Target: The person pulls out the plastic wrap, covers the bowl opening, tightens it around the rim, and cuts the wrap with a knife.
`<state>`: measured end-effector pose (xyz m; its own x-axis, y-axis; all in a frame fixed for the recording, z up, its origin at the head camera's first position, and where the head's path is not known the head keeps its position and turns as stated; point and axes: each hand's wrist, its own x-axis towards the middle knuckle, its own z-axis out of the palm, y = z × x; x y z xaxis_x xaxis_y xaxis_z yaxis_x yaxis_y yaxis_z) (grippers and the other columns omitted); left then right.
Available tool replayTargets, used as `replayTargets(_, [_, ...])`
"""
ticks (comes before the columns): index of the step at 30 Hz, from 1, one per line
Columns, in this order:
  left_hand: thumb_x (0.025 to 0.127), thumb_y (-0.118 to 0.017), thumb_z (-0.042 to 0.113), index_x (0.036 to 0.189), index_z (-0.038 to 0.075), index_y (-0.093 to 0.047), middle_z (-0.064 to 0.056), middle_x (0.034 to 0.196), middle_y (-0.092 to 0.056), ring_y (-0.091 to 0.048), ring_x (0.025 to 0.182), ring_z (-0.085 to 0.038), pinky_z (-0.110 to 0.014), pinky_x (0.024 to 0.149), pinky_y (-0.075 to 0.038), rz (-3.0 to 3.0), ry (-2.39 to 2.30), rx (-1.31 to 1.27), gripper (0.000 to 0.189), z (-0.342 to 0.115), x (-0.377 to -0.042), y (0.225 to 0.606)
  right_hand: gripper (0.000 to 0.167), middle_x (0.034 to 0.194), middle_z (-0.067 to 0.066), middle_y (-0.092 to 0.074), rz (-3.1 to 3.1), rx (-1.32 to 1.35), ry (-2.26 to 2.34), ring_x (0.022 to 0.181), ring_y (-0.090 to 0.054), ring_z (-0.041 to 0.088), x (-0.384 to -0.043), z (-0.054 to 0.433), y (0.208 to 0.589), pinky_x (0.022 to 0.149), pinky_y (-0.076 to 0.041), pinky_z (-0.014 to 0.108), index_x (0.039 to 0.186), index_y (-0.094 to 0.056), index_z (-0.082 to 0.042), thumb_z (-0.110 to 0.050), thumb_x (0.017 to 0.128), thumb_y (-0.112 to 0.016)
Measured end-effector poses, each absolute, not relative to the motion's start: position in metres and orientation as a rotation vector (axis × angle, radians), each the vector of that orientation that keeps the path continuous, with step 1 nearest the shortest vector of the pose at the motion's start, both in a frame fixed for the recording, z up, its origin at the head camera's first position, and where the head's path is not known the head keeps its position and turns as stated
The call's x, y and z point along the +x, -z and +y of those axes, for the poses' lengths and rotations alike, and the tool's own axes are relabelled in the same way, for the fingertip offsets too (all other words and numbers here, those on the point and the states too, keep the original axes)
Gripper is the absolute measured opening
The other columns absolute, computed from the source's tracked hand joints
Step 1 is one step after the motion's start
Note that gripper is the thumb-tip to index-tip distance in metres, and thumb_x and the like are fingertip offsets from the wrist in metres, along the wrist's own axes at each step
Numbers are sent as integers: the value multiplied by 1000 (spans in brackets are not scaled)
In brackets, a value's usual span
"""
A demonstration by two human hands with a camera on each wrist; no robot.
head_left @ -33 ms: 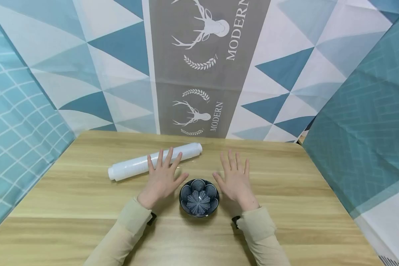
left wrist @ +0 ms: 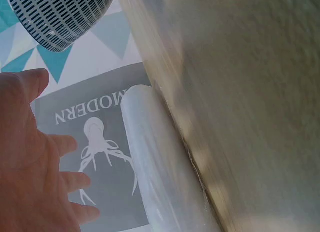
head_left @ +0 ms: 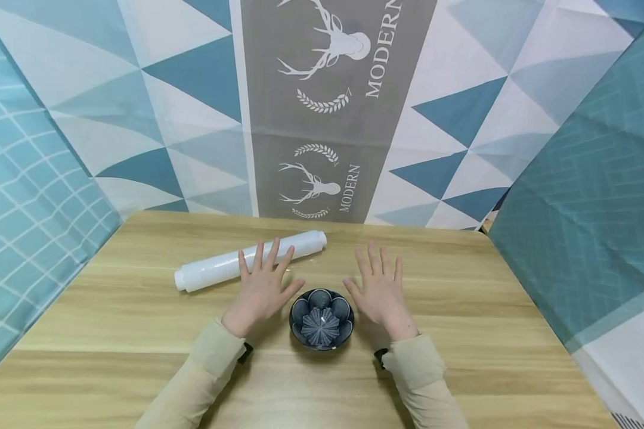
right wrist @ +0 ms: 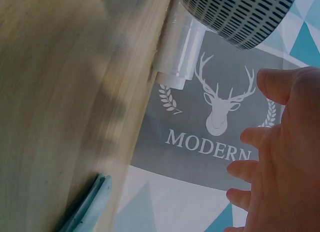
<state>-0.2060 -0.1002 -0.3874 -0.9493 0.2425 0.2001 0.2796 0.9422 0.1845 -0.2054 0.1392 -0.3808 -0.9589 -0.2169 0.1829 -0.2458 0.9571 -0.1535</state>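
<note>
A small dark blue bowl with petal-shaped panels and a ribbed flower centre stands upright on the wooden table. My left hand is spread out just left of it, palm down and holding nothing. On the bowl's right, the right hand is spread the same way, its fingers pointing at the back wall. Behind the left fingertips lies a white roll of plastic wrap, set slantwise; those fingers overlap it in the head view. Both wrist views show the bowl's dashed outer side beside the thumb.
A patterned cloth with deer heads and triangles hangs along the table's back edge. Blue checked cloth borders the left side, and teal cloth the right. A teal strip shows low in the right wrist view.
</note>
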Motion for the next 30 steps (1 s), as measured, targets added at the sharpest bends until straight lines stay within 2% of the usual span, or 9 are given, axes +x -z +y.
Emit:
replayTargets(8, [87,-30,65,145,24,-18,-8,152,-2,2,137,-39,-64,101,12,-2933,297,-366,72,-102,-206,388,67,152,10,-4,-2938,365,-231,139,0,34,-208,138,378,107,6,58,146,-12,-19,-54,92,-30])
replayTargets(12, [89,-34,60,145,21,-20,-11,152,-8,-2,137,-40,-64,102,11,-2933,316,-353,69,-106,-205,389,64,152,10,-6,-2948,378,-241,139,-1,33,-210,138,377,107,6,57,146,-13,-19,-50,94,-31])
replayTargets(16, [89,-46,48,142,12,-29,-16,148,-21,-16,135,-41,-64,104,-1,-2868,365,-315,67,-112,-205,392,57,151,11,-15,-2929,416,-223,139,-7,32,-216,138,376,108,3,56,145,-20,-17,-41,96,-32])
replayTargets(21, [84,-60,33,133,0,-40,-22,138,-37,-34,126,-42,-60,105,-17,-2773,424,-227,62,-125,-209,397,52,149,11,-24,-2939,498,-240,138,-15,32,-231,138,377,109,-1,55,143,-26,-15,-36,96,-33])
replayTargets(30, [83,-61,22,123,-8,-46,-30,129,-44,-41,116,-47,-62,100,-23,-2726,508,-117,52,-154,-213,396,52,144,13,-34,-3011,658,-442,133,-28,32,-267,130,388,109,-13,55,141,-31,-11,-37,96,-36])
